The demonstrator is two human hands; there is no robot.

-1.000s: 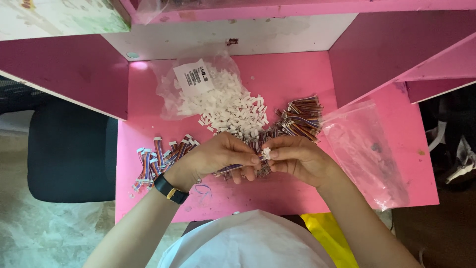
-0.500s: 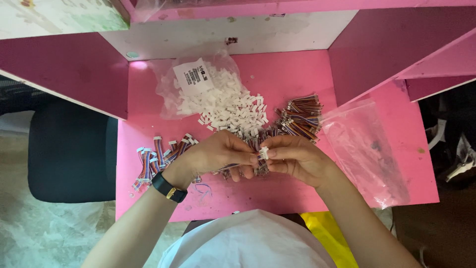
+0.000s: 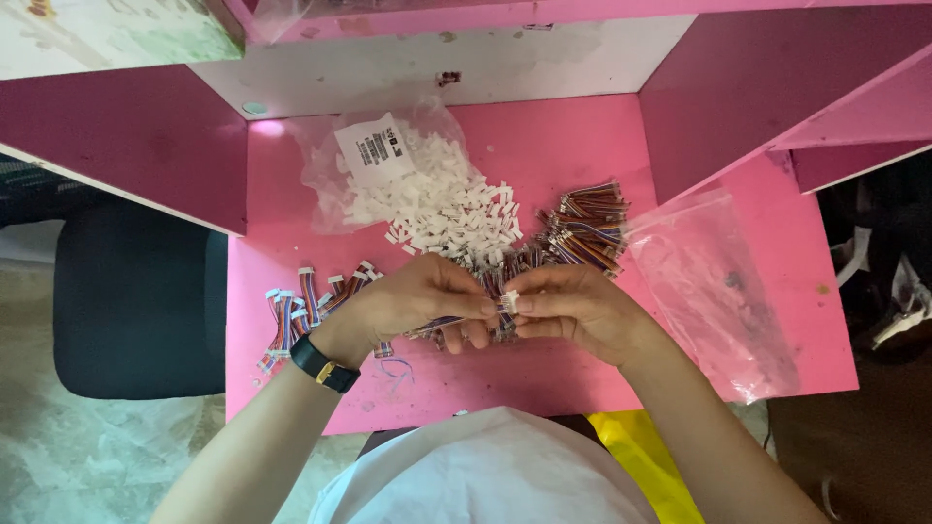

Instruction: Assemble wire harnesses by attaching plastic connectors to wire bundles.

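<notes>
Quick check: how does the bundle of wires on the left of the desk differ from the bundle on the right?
The left bundle carries white plugs on its ends; the right bundle shows bare wire ends, no white plugs. The left bundle lies loose and spread beside the left hand; the right bundle is a denser heap by the clear empty bag. Both are short multicoloured ribbon wires on the pink desk.

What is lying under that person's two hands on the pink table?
Under the left hand and right hand lies a heap of multicoloured wire leads on the pink table. The fingers pinch a small white connector. How far the heap runs beneath the palms is covered.
</notes>
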